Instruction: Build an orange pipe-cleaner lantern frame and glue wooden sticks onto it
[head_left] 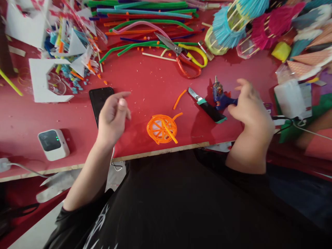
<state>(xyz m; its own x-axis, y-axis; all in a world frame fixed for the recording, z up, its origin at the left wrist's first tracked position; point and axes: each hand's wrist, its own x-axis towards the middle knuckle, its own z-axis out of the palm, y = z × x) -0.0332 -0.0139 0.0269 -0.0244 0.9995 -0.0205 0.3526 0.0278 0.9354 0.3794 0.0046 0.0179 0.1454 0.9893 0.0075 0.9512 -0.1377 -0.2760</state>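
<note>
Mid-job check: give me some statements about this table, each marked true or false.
1. The utility knife lies between the round orange piece and the glue gun. True.
2. The left hand holds the utility knife. False: the left hand is empty, partly covering the black phone.
3. The scissors have one yellow handle and one red-orange. True.
4. The right hand is over the round orange piece. False: it is beside the glue gun.
5. The white device stands left of the black phone. True.
</note>
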